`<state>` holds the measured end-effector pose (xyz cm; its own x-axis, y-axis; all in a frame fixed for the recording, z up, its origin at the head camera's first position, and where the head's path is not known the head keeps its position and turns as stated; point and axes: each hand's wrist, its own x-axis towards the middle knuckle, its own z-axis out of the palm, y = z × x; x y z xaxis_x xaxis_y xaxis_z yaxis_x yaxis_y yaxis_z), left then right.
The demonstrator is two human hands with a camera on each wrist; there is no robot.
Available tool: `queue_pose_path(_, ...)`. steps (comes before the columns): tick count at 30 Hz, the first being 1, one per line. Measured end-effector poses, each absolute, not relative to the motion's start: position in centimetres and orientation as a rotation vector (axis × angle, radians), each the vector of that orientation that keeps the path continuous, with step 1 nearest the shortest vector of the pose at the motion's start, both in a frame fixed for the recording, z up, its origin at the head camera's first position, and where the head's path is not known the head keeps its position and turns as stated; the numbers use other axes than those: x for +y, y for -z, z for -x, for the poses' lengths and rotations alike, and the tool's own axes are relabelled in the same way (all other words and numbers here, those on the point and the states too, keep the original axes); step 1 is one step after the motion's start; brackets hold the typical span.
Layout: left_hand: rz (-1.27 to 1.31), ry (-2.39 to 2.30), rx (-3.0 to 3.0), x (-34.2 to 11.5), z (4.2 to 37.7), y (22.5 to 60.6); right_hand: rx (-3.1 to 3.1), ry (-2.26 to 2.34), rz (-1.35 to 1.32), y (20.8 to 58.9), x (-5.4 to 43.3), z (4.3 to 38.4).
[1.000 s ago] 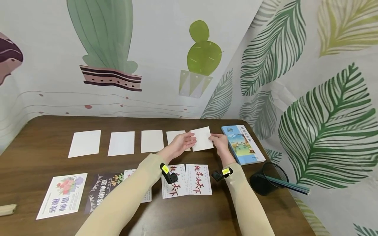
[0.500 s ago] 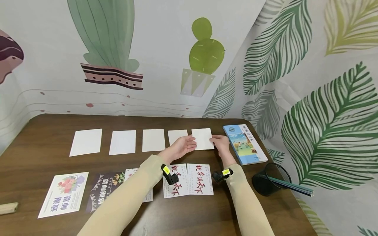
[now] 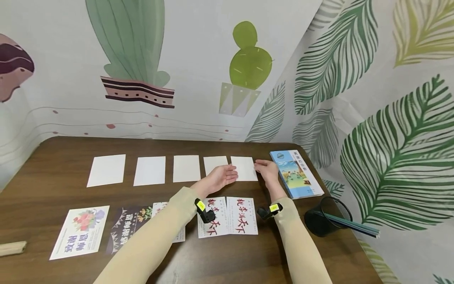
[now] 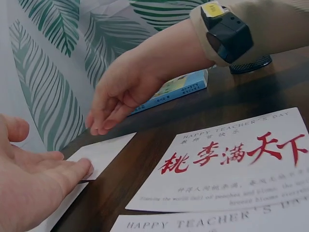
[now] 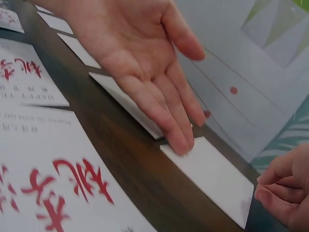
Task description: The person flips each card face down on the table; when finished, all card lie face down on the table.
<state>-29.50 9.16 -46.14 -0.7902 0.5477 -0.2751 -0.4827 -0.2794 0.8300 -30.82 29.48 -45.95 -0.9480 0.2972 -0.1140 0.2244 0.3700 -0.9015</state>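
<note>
The rightmost white card (image 3: 246,169) lies flat on the table at the end of a row of similar white cards (image 3: 106,170). At its left edge is my left hand (image 3: 220,177), fingers extended, palm turned toward the card; the right wrist view shows those fingertips (image 5: 182,145) right at the card's near corner. My right hand (image 3: 268,171) is by the card's right edge, between it and a blue-and-white book (image 3: 298,173). Its fingers bend loosely, with nothing between them, in the left wrist view. My left hand partly covers the neighbouring white card (image 3: 214,162).
Nearer me lie two cards with red writing (image 3: 242,215), a dark purple card (image 3: 124,227) and a flower-printed card (image 3: 82,232). A black mesh pen cup (image 3: 317,223) tips on its side at the right, pencils (image 3: 354,225) sticking out. Pale wooden sticks (image 3: 12,248) lie at far left.
The rightmost white card was tilted between my hands and has come down flat, straight in the row. My right fingers have let go of its right edge; the left hand stays beside it.
</note>
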Motion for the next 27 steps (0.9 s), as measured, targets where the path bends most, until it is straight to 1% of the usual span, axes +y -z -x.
queue_pose_path(6, -0.132, -2.066, 1.395, 6.4, 28.0, 45.3, -2.494, -1.698, 0.399, 45.1, 26.7, 30.5)
queue_pose_path(11, -0.192, -1.996, 1.569, 2.2, 26.1, 44.2, -2.468, -1.761, 0.334, 44.6, 23.0, 29.0)
queue_pose_path(15, -0.192, -1.912, 1.751, -2.9, 24.4, 43.5, -2.445, -1.913, 0.235, 44.4, 18.8, 27.5)
queue_pose_path(20, -0.145, -1.731, 1.916, -10.5, 22.0, 42.9, -2.525, -2.095, 0.062, 43.9, 12.6, 25.7)
queue_pose_path(27, -0.07, -1.727, 2.023, -19.9, 18.3, 42.4, -2.626, -2.263, -0.163, 44.1, 3.9, 21.8)
